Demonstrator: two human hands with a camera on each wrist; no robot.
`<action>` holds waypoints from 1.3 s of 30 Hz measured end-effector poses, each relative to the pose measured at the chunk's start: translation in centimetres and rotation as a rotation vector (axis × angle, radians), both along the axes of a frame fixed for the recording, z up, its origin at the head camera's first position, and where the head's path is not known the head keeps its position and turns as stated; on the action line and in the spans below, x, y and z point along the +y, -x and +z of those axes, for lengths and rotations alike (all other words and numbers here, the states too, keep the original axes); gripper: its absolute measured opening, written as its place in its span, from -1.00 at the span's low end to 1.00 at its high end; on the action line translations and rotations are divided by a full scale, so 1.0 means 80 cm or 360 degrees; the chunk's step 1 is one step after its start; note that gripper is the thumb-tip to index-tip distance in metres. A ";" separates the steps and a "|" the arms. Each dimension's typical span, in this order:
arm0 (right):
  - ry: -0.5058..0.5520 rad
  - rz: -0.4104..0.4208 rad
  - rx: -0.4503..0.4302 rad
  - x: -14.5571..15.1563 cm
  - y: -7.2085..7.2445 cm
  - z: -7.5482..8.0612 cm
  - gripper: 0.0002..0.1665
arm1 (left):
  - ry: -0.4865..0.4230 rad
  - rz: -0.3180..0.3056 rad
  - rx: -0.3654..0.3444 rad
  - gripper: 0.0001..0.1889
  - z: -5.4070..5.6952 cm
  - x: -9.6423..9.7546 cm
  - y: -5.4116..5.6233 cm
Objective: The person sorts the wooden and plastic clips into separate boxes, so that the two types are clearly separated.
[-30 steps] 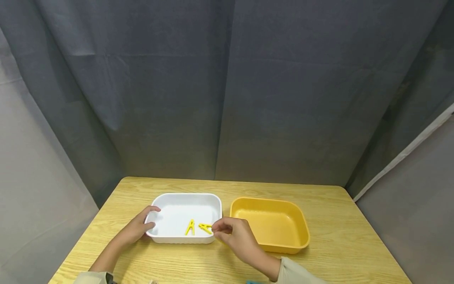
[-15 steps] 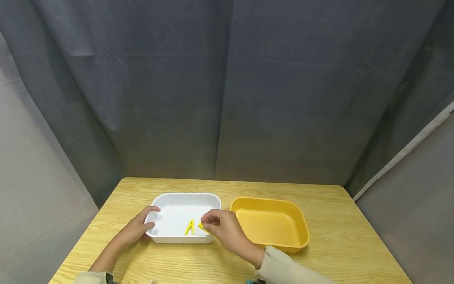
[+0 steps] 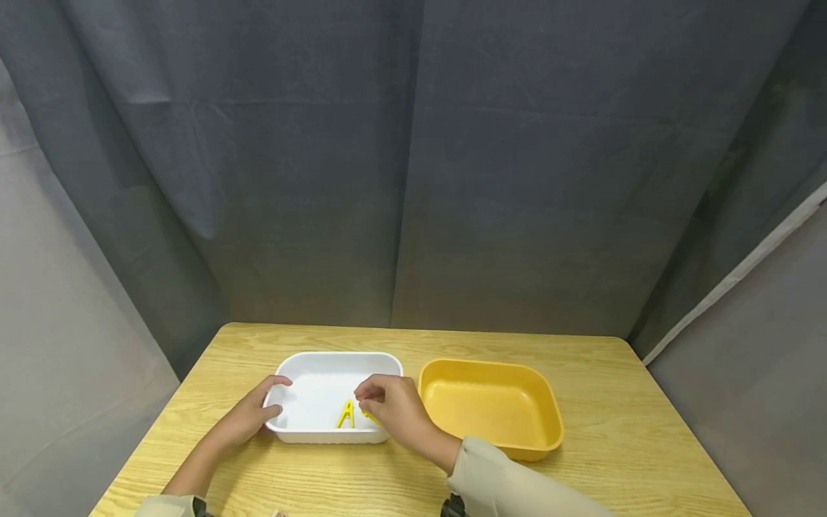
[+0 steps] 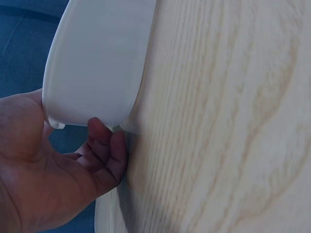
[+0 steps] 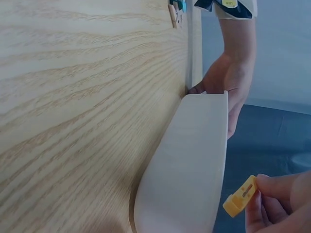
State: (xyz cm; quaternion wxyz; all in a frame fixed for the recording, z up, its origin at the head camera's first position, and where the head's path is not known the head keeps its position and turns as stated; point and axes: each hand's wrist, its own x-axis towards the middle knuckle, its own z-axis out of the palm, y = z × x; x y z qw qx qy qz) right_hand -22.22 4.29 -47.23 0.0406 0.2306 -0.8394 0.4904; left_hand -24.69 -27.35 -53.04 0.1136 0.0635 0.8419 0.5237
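Closest to you, some small pale and teal bits (image 5: pixel 173 17) sit by the near edge of the wood-grain table (image 3: pixel 614 431). I can't make out what they are, but a dragging beige sleeve (image 3: pixel 523 485) could knock them. Next up, your right hand (image 3: pixel 395 411) has a pinch grip on a small yellow plastic clothespin (image 5: pixel 240 196), over the near right part of the shallow white plastic tray (image 3: pixel 323 436). Looks like you've only got one end of it, so tbh I'd worry about it twisting or popping out if you squeeze unevenly. A second yellow plastic clothespin (image 3: pixel 349 406) is in that tray, just left of your fingers, and a clumsy nudge could shove it around. Your left hand (image 3: pixel 245 420) has its grip on the tray's left end, fingers curled at the rim; pull too hard and the tray probably slides or tips. The rounded orange-yellow plastic tray (image 3: pixel 491 413) sits just right of the white one, so a wide sweep of your right forearm (image 3: pixel 442 449) could bump it. The dark grey cloth curtain (image 3: pixel 517 179) behind everything shouldn't bother you.
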 end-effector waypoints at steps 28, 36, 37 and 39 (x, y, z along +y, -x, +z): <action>-0.0104 -0.0025 0.0013 -0.034 0.013 -0.026 -0.81 | -0.0041 0.0010 -0.0020 -0.50 0.001 -0.003 -0.002; -0.0119 -0.0005 -0.0014 -0.034 0.014 -0.031 -0.84 | -0.0114 -0.0008 -0.0061 -0.48 0.000 -0.005 -0.002; -0.0122 0.0000 -0.0020 -0.034 0.014 -0.032 -0.84 | -0.0111 -0.0006 -0.0064 -0.48 0.001 -0.004 -0.002; -0.0133 0.0005 -0.0025 -0.034 0.014 -0.032 -0.85 | -0.0099 -0.0001 -0.0068 -0.48 0.001 -0.003 -0.003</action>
